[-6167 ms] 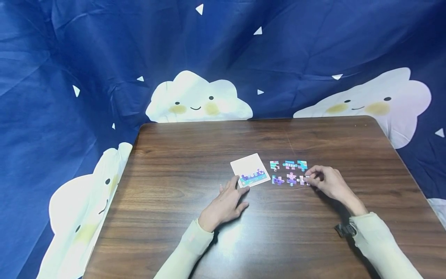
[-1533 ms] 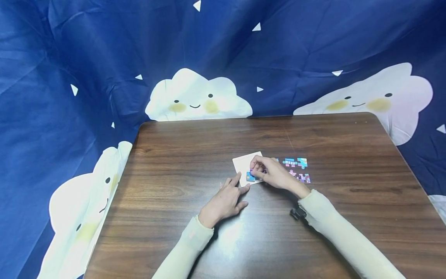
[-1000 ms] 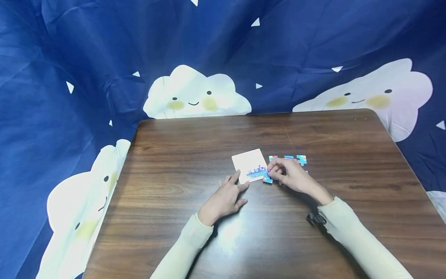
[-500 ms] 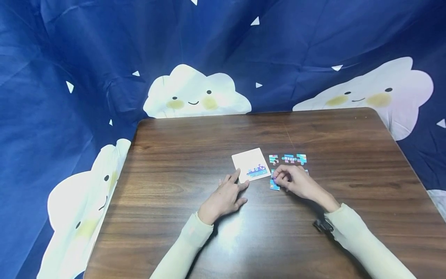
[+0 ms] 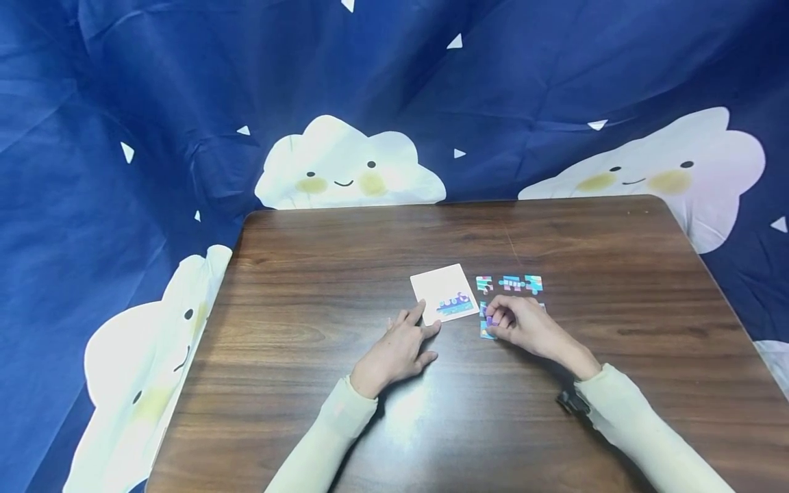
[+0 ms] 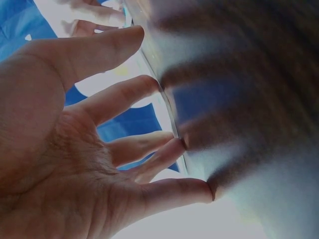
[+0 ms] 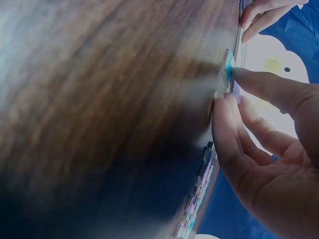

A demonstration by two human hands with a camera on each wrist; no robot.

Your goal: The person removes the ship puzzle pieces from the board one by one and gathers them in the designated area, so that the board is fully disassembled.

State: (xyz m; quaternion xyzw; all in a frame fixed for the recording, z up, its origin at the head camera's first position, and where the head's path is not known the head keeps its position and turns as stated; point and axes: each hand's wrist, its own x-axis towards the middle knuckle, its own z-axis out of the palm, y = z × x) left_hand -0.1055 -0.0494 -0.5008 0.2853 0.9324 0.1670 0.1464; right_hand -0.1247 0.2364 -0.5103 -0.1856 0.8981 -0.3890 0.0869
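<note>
My left hand (image 5: 396, 352) has its fingers spread, with fingertips at the near left corner of a white square card (image 5: 434, 284). A small purple and blue picture is printed low on the card. Right of it, my right hand (image 5: 533, 329) pinches a blue and purple jigsaw piece (image 5: 487, 331) between thumb and fingers. In the right wrist view that jigsaw piece (image 7: 229, 67) stands out past the thumb, close over the table. Three jigsaw pieces (image 5: 511, 283) lie in a row just behind the right hand. The hand mostly hides the nearer row.
A brown wooden table (image 5: 296, 329) bears everything. Behind and to the left hangs a blue cloth (image 5: 493, 82) printed with smiling white clouds. In the right wrist view, more jigsaw pieces (image 7: 197, 199) lie flat below the right hand's fingers.
My right hand was over the card with the jigsaw piece, then moved right with it to the nearer row. Over the last half second it has barely shifted. The left hand stays put.
</note>
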